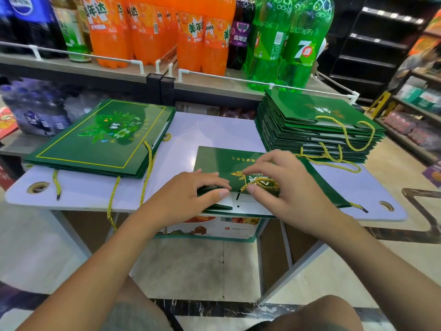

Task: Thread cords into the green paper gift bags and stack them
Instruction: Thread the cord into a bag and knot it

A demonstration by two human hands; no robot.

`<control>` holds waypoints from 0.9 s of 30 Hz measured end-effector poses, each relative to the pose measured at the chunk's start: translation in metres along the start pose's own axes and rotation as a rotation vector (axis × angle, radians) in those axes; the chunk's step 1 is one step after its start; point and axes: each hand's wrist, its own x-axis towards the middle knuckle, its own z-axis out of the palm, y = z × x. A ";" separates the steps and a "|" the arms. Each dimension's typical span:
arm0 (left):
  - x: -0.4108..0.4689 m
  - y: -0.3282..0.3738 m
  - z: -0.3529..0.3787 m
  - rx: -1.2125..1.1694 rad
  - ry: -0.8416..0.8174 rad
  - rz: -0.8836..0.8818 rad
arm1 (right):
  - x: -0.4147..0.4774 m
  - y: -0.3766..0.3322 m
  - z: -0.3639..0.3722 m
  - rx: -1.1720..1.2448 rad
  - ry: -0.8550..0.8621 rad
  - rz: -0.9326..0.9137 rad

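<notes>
Shop aisle, soda bottles (148, 29) lined up on the shelf behind a white folding table (214, 130). One flat green bag (222, 161) lies at the table's near edge, between a low stack of bags (100, 139) on the left and a taller stack (310, 120) on the right. Left hand (191, 197) grips the bag's open top edge, fingers curled. Right hand (284, 187) pinches the gold cord (260, 185) right at the bag's mouth.
</notes>
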 end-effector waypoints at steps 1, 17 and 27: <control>0.000 0.000 0.000 -0.009 0.004 -0.010 | -0.010 -0.010 0.000 0.027 0.165 -0.001; 0.001 -0.005 0.005 0.010 0.001 0.038 | -0.021 -0.054 0.061 0.969 0.141 0.870; 0.003 -0.009 0.005 0.052 -0.014 0.046 | -0.033 -0.053 0.057 0.906 0.055 0.729</control>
